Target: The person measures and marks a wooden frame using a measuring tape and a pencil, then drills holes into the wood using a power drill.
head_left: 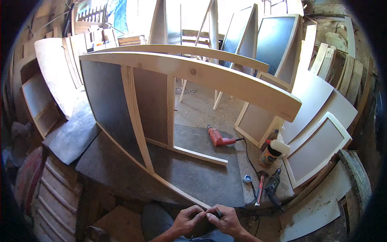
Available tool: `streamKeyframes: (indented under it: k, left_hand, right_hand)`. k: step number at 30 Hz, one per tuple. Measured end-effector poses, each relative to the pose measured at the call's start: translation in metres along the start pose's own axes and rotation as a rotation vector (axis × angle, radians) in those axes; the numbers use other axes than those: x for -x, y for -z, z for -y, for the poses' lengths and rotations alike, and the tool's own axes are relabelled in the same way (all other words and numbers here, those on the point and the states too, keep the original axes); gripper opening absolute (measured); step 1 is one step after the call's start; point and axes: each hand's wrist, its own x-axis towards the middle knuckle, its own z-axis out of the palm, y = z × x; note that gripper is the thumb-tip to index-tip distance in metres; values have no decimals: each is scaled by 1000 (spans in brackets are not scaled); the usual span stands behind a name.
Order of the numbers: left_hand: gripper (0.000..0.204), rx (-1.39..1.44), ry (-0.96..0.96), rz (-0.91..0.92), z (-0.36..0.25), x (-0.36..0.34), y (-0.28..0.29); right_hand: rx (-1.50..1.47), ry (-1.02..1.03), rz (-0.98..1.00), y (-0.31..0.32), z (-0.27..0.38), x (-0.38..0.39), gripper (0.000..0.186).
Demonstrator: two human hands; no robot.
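A wooden A-frame board stand (193, 71) lies on its side before me, with a dark panel (107, 90) in one leaf and a brown panel (150, 103) in the other. Close to the end of its lower near rail (177, 190), my left hand (186, 221) is closed, thumb against fingers; what it pinches, if anything, is hidden. Right beside it, almost touching, my right hand (226, 222) is closed too. A small dark thing (218, 212) shows between its thumb and fingers, too small to name.
On the grey work surface (201, 177) lie a red corded drill (219, 138), a dark drill (273, 184) and a red-handled hammer (260, 187). A small blue-and-white jar (247, 178) and a can (267, 157) stand nearby. Framed boards (276, 42) stand behind; pale panels (310, 105) lean at right.
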Motion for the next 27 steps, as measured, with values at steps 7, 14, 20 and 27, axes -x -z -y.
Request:
streamKeyframes:
  k: [7, 14, 20, 27]
  left_hand:
    - [25, 133, 19, 6, -3, -1, 4]
    - [25, 149, 47, 1, -2, -2, 4]
    - [23, 87, 24, -5, 3, -2, 5]
    - [23, 131, 69, -26, 10, 1, 4]
  right_hand:
    - [-91, -32, 64, 2, -1, -4, 15]
    - [-99, -42, 85, 4, -1, -6, 16]
    - [1, 7, 59, 2, 3, -6, 16]
    - [-9, -7, 5, -8, -5, -4, 13]
